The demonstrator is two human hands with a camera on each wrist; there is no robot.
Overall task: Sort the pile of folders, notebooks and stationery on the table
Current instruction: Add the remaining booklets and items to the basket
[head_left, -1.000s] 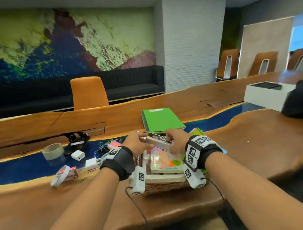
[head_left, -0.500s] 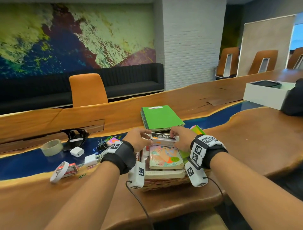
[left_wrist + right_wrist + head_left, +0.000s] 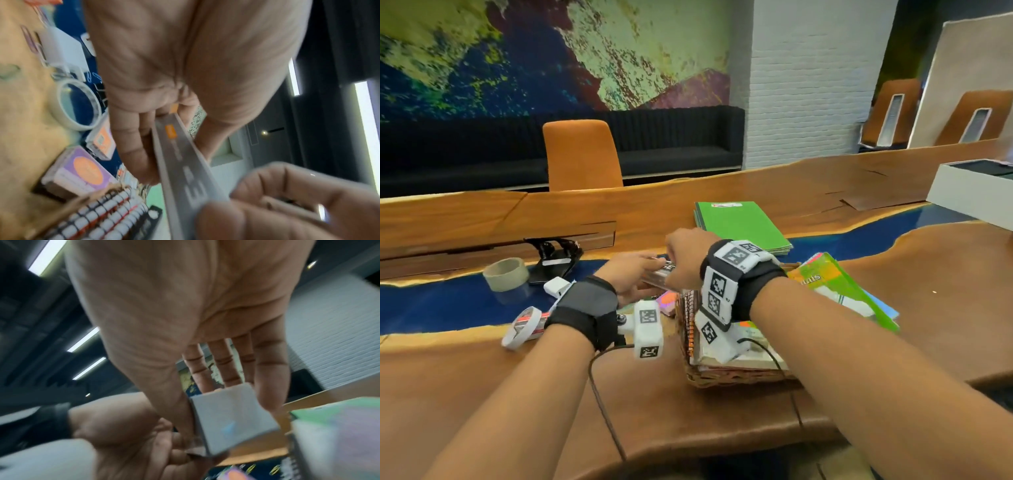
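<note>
Shifted left off the basket (image 3: 722,377) since a second ago, both hands with the box (image 3: 659,275). Head view: left hand (image 3: 631,274) and right hand (image 3: 685,260) close together, each clamped on an end; folders (image 3: 743,226) beyond the right hand, tape (image 3: 506,274) left of the left hand. Left wrist: fingers (image 3: 131,146) under box (image 3: 185,162). Right wrist: thumb and fingers (image 3: 267,369) pinching box (image 3: 232,418).

I see an orange chair (image 3: 582,156) at the far side of the wooden counter (image 3: 722,411), with a long black sofa (image 3: 671,144) behind it under a painted mural (image 3: 517,51). A white brick pillar (image 3: 808,78) stands right of that. A white box (image 3: 969,192) sits far right on the counter.
</note>
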